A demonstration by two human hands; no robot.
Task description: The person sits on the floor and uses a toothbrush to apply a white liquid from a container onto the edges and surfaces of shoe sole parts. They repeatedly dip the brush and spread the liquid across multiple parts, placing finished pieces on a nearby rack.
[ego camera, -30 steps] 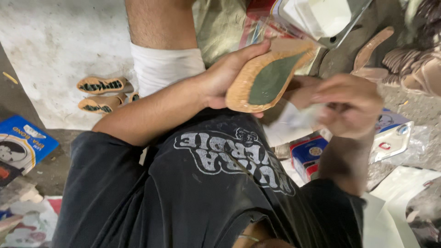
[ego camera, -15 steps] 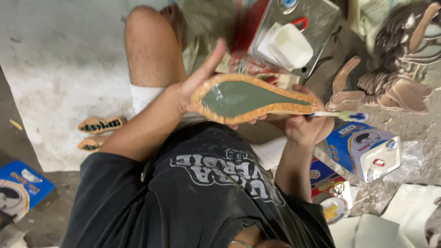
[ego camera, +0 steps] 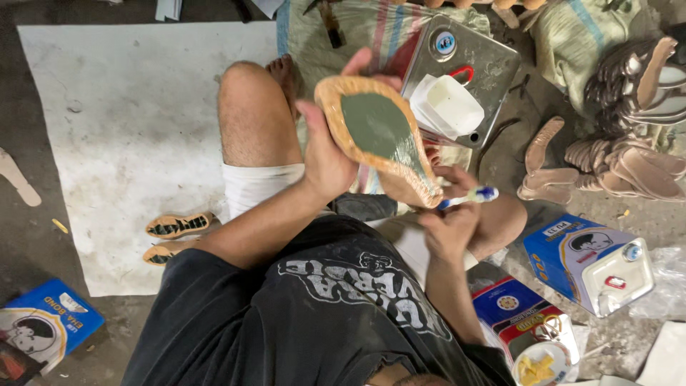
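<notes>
Sole (ego camera: 379,139) of a shoe, tan at the rim with a green patch across its face, is the landmark here: it sits tilted above the person's lap, held up in the left hand (ego camera: 325,161), whose grip is wrapped around the sole's left edge, thumb on the front and fingertips showing over the top. Just below the sole's narrow lower end, the right hand (ego camera: 446,225) has its grip pinched on a small brush (ego camera: 468,196) with a white and blue handle, the brush tip touching that lower end. Right of the sole, on the floor, lies a flat metal tin (ego camera: 493,68) with a white plastic tub (ego camera: 446,107) on it. Farther right of the sole lie loose brown soles (ego camera: 543,161). Well below and right of it stands a blue box (ego camera: 572,254). Far left of the sole, a white sheet (ego camera: 121,121) covers the floor, two patterned soles (ego camera: 175,236) at its lower edge.
</notes>
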